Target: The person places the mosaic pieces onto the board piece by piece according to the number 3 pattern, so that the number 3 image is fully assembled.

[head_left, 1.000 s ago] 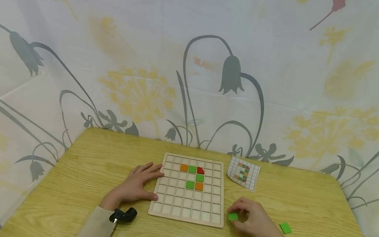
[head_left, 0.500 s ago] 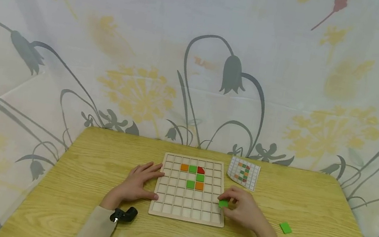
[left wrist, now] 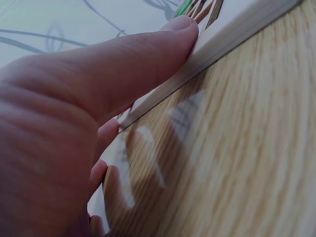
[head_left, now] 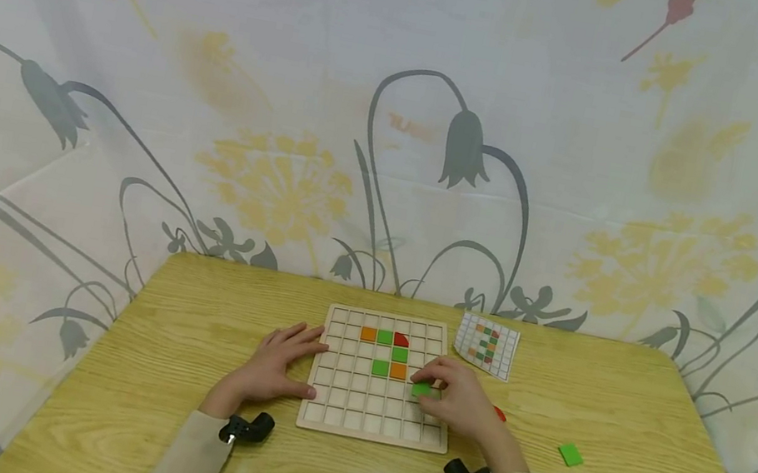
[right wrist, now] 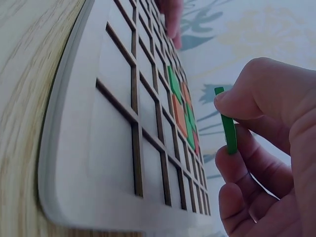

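A pale wooden grid board (head_left: 356, 402) lies on the table, with several coloured tiles in its cells: orange (head_left: 368, 334), green (head_left: 385, 337) and a red one (head_left: 401, 340) with a rounded corner, among others. My right hand (head_left: 459, 403) is over the board's right part, pinching a square green tile (right wrist: 227, 123) between thumb and fingertips. In the right wrist view this thin tile is held on edge, above the cells. My left hand (head_left: 276, 366) rests at the board's left edge, its thumb (left wrist: 173, 37) on the rim and its fingers spread.
A small printed card (head_left: 486, 346) with a coloured grid pattern stands behind the board to the right. A loose green tile (head_left: 570, 455) lies farther right. A red piece (head_left: 500, 414) peeks out behind the right wrist. A patterned cloth (head_left: 395, 146) hangs behind the table.
My right hand has carried the green tile leftward and away from me, from beside the board to over its right columns. The left hand has kept its place.
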Action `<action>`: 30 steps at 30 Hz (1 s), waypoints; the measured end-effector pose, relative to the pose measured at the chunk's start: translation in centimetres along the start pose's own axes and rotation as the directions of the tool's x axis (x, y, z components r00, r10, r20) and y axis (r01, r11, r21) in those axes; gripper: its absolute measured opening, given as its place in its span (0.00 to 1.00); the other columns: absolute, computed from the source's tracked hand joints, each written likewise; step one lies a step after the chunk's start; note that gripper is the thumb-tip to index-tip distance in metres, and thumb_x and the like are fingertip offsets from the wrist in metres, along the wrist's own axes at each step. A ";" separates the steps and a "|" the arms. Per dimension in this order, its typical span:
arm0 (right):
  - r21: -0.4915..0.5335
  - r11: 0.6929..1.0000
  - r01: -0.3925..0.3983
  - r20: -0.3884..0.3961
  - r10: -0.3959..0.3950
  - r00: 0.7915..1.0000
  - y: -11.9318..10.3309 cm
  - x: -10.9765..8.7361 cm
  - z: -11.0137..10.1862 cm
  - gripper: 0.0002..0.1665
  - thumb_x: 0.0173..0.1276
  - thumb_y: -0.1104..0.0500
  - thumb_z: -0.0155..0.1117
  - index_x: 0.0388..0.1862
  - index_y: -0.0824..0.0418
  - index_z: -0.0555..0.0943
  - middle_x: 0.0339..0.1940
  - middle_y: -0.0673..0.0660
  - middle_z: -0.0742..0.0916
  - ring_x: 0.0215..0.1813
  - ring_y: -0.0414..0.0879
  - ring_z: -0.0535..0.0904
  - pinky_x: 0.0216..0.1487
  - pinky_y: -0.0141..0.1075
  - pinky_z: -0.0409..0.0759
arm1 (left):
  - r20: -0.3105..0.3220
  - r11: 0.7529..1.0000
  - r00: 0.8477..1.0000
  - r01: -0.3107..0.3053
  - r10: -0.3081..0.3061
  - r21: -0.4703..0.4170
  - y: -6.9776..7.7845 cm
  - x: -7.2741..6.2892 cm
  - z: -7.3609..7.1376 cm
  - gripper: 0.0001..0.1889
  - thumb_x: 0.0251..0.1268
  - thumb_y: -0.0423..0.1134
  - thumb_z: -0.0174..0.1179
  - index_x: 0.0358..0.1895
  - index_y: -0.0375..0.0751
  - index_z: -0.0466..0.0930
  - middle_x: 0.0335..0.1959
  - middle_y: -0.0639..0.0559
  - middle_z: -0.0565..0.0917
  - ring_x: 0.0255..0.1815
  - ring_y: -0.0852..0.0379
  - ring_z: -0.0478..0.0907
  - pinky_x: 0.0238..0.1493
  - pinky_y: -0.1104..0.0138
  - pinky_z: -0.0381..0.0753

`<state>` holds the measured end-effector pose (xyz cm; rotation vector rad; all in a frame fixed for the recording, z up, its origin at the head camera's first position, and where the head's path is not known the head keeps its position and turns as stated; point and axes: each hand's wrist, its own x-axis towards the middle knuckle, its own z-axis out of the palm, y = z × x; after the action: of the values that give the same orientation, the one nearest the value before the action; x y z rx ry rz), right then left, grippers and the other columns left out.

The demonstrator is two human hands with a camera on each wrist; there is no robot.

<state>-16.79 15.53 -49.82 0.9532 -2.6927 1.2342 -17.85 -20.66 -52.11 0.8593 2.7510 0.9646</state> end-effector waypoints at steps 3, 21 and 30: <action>0.000 1.000 -0.012 0.017 0.012 1.000 -0.1 0.5 0.6 0.12 0.56 0.68 0.72 0.41 0.60 0.87 0.40 0.46 0.83 0.40 0.43 0.77 0.39 0.34 0.78 | -0.001 1.000 1.000 -0.002 0.002 0.001 0.0 0.0 0.0 0.38 0.57 0.54 0.71 0.71 0.46 0.72 0.79 0.48 0.57 0.80 0.40 0.44 0.71 0.36 0.39; -0.007 0.999 -0.047 0.057 0.047 0.997 -0.1 2.1 3.0 0.10 0.59 0.66 0.70 0.39 0.56 0.89 0.37 0.46 0.81 0.38 0.44 0.71 0.39 0.37 0.72 | -0.005 1.000 1.000 -0.001 0.001 -0.002 0.0 0.1 0.0 0.38 0.56 0.54 0.71 0.71 0.47 0.73 0.79 0.49 0.58 0.80 0.40 0.44 0.71 0.36 0.39; -0.011 0.998 -0.060 0.044 0.060 0.997 -0.1 2.0 3.3 0.11 0.58 0.66 0.70 0.39 0.55 0.89 0.38 0.46 0.80 0.40 0.44 0.71 0.42 0.39 0.72 | -0.007 1.000 1.000 -0.004 0.004 -0.008 -0.1 0.1 0.1 0.38 0.57 0.54 0.71 0.71 0.46 0.73 0.79 0.49 0.58 0.80 0.40 0.44 0.71 0.36 0.39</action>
<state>-17.69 12.19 -51.47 0.9164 -2.7785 1.2230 -17.94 -20.68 -52.22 0.8630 2.7500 0.9801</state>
